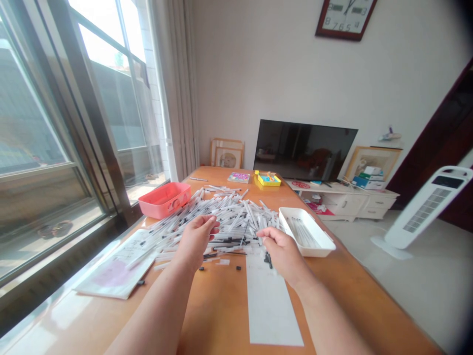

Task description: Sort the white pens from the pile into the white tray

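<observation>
A large loose pile of slim white and clear pen barrels [232, 212], some with black ends, spreads over the wooden table. My left hand [197, 239] is over the near side of the pile, thumb and fingers pinched together; whatever is between them is too small to make out. To its right, my right hand [281, 249] is also closed, fingers curled above the top of a white paper strip [271, 310]. What it holds is hidden. Small black caps [268, 260] lie just beside it, and another black cap [238, 268] rests on the bare wood.
A white tray [325, 241] holding several thin rods stands right of the pile. A red basket [162, 204] is on the left, above a booklet [114, 271]. Farther back are a yellow box [269, 180] and a colourful booklet [238, 177]. Windows border the left side.
</observation>
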A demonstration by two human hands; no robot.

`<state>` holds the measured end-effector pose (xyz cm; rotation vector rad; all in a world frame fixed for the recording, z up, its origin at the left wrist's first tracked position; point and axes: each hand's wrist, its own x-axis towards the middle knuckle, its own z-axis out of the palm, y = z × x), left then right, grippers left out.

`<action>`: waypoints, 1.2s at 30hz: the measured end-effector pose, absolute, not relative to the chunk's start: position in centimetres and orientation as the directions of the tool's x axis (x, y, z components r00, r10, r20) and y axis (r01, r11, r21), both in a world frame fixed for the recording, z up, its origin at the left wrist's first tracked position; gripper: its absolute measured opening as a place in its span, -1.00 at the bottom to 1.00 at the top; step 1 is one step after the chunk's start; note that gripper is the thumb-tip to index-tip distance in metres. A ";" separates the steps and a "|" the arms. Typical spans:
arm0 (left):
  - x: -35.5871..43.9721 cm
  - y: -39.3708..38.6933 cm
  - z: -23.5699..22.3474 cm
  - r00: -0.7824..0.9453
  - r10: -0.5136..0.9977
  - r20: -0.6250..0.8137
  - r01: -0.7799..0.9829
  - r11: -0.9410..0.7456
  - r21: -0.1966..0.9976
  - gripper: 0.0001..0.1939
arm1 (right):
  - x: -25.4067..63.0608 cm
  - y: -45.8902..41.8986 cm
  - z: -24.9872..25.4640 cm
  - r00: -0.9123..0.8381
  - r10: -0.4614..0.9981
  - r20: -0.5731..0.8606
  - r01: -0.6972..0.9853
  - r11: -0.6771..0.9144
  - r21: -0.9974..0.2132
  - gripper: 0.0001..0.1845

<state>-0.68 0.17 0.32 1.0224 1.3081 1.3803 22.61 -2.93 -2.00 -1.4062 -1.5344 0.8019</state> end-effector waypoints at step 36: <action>1.4 0.3 -3.6 0.112 0.909 0.402 0.778 -0.332 0.533 -0.80 | 24.4 -1.8 -1.4 0.480 0.873 0.083 -0.371 0.288 -0.883 -0.62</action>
